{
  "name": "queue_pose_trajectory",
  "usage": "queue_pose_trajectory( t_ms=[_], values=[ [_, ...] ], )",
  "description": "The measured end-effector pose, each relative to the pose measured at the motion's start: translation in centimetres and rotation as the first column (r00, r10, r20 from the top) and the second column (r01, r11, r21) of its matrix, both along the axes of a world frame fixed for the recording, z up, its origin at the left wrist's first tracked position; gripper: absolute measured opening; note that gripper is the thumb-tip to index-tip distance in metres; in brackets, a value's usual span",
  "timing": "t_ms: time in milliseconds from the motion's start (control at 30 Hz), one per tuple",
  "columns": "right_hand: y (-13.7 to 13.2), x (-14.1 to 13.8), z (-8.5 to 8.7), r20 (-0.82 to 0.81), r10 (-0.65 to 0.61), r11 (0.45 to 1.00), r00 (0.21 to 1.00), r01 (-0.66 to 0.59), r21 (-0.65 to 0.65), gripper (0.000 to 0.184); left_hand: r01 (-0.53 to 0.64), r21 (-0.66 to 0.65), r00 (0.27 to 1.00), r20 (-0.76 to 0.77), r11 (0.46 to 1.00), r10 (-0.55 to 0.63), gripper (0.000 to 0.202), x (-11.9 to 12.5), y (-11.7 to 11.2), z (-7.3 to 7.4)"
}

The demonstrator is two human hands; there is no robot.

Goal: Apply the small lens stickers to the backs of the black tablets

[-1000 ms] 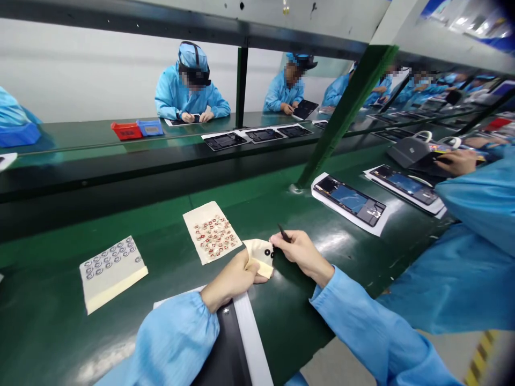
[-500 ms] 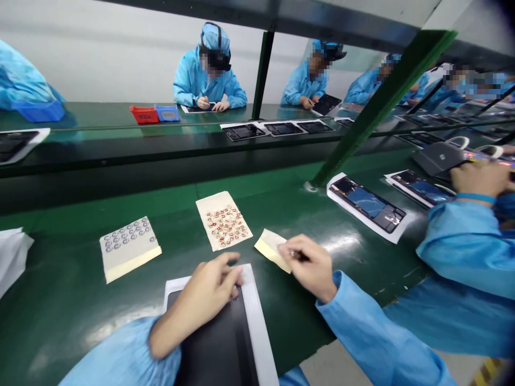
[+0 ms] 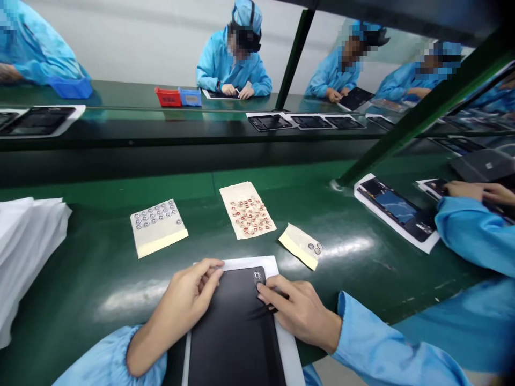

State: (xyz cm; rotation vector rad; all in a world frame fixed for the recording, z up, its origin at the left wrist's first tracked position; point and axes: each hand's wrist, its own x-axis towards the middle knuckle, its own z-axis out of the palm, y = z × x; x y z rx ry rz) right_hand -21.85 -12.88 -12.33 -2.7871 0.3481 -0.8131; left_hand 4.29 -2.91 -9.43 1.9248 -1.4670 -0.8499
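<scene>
Black panel (image 3: 233, 332) | left hand (image 3: 183, 310): fingers spread on edge | right hand (image 3: 301, 315): fingers curled by ring sticker (image 3: 257, 276)

The desk (image 3: 80, 300) is glossy dark green, and on it lies a matte black panel (image 3: 233, 332) over a white backing sheet (image 3: 287, 343). One cream sheet (image 3: 247, 217) carries crowded red-and-white rings, another cream sheet (image 3: 157, 227) neat rows of grey rings; the sleeves (image 3: 374, 343) are light blue.

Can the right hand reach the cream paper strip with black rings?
Probably yes: the right hand lies on the black rectangular panel, and the cream paper strip sits just ahead on the green conveyor belt, with nothing between.
</scene>
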Motion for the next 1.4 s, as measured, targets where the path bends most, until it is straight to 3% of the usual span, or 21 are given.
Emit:
queue_pose_trajectory(
  t_ms=[100,200,300,433,567,700,767,800,833,900,967,1033,1133,1233,1300,1400],
  values=[
    [0.8,0.1,0.4,-0.067,-0.054,0.999,0.996,0.054,-0.008,0.026,-0.091,-0.093,0.956,0.271,0.991,0.113,0.036,3.8,0.5,0.0],
    [0.6,0.2,1.5,-0.200,-0.099,0.995,0.975,0.099,-0.012,0.027,-0.200,-0.181,0.805,0.531,0.963,0.267,0.040,7.7,1.4,0.0],
    [-1.0,1.8,3.3,-0.291,-0.008,0.992,0.957,0.045,0.122,0.021,-0.258,-0.135,0.756,0.588,0.957,0.287,0.041,9.3,2.2,-0.2],
    [-2.8,8.0,5.2,-0.307,0.045,0.986,0.951,0.008,0.167,0.016,-0.177,-0.139,0.773,0.593,0.974,0.225,0.041,8.3,2.5,-0.8],
    [-3.0,15.2,4.2,-0.450,0.024,0.997,0.893,-0.052,-0.050,0.024,-0.117,-0.178,0.833,0.518,0.977,0.194,0.040,7.3,2.7,-1.0],
    [-3.2,18.3,1.9,-0.538,0.062,0.977,0.841,-0.161,-0.138,0.024,-0.233,-0.158,0.897,0.347,0.959,0.275,0.036,7.1,2.9,-0.2],
    [-3.2,18.2,1.3,-0.525,0.050,0.981,0.850,-0.141,-0.134,0.026,-0.345,-0.018,0.931,0.123,0.938,0.345,0.043,6.7,2.7,0.3],
    [-3.2,17.9,1.2,-0.519,0.040,0.984,0.854,-0.125,-0.129,0.028,-0.387,0.093,0.918,-0.060,0.918,0.393,0.048,6.4,2.5,0.5],
    [-3.1,17.5,1.1,-0.515,0.034,0.986,0.856,-0.114,-0.125,0.028,-0.396,0.204,0.854,-0.275,0.895,0.441,0.053,6.0,2.3,0.7],
    [-2.6,16.7,1.3,-0.495,0.059,0.988,0.867,-0.122,-0.097,0.026,-0.352,0.330,0.585,-0.653,0.876,0.481,0.056,5.1,1.7,0.7],
    [-2.1,16.0,1.3,-0.426,0.135,0.987,0.894,-0.159,-0.022,0.025,-0.344,0.321,0.346,-0.830,0.882,0.437,0.047,4.2,1.1,0.5],
    [-1.8,15.7,1.1,-0.285,0.198,0.977,0.938,-0.166,0.130,0.027,-0.373,0.292,0.266,-0.876,0.881,0.403,0.039,3.7,0.8,0.2],
    [-2.2,16.1,0.7,-0.071,0.111,0.896,0.991,-0.069,0.439,0.023,-0.414,0.299,0.244,-0.874,0.860,0.421,0.036,3.5,0.8,-0.2],
    [-3.1,17.3,0.7,-0.055,0.007,0.726,0.998,0.033,0.687,0.016,-0.392,0.305,0.262,-0.867,0.868,0.423,0.034,3.7,1.1,-0.3],
    [-3.7,18.0,0.9,-0.103,0.001,0.624,0.995,0.080,0.777,0.016,-0.375,0.327,0.282,-0.851,0.867,0.443,0.032,3.7,1.1,-0.1],
    [-4.7,18.1,1.7,-0.145,-0.077,0.549,0.986,0.163,0.820,0.031,-0.408,0.378,0.269,-0.820,0.831,0.505,0.030,3.3,0.8,0.5]
  ],
)
